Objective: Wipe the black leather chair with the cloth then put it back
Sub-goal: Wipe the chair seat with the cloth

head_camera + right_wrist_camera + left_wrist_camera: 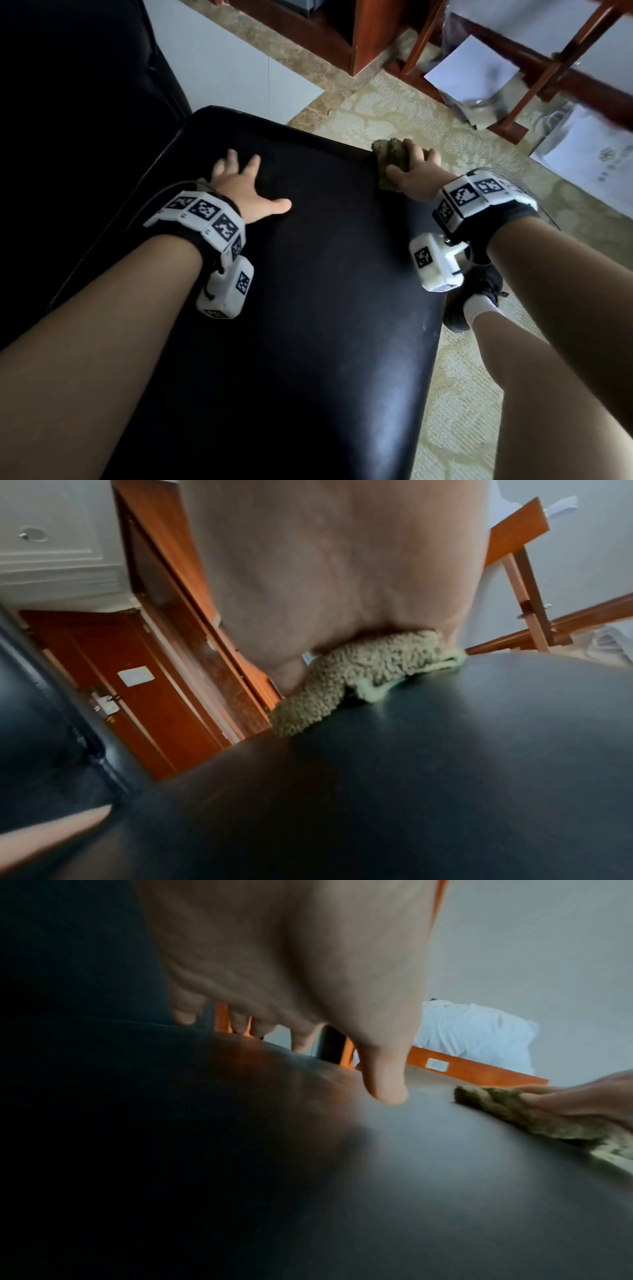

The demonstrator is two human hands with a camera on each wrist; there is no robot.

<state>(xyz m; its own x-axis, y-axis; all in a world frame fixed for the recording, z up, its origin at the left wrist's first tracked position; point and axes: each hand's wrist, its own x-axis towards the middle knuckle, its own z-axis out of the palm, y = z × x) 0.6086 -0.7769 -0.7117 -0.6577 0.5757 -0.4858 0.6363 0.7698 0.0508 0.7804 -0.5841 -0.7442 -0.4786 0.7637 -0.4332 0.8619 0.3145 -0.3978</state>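
Observation:
The black leather chair seat (pixel 308 291) fills the middle of the head view, its backrest (pixel 68 102) dark at the left. My left hand (pixel 239 186) lies flat on the seat with fingers spread, holding nothing. My right hand (pixel 412 171) grips a shaggy olive-green cloth (pixel 390 154) and presses it onto the seat's far right corner. The left wrist view shows the spread left hand (pixel 308 988) over the seat (pixel 377 1191), with the cloth (pixel 507 1110) at the right. In the right wrist view the cloth (pixel 359 677) is bunched under my palm (pixel 325 574) on the leather (pixel 411 777).
Patterned beige carpet (pixel 428 113) lies right of the seat. A red-brown wooden frame (pixel 513 68) with white papers and plastic bags (pixel 582 144) stands at the far right. My foot in a black shoe (pixel 476 294) is beside the seat. A wooden door (pixel 137 683) shows behind.

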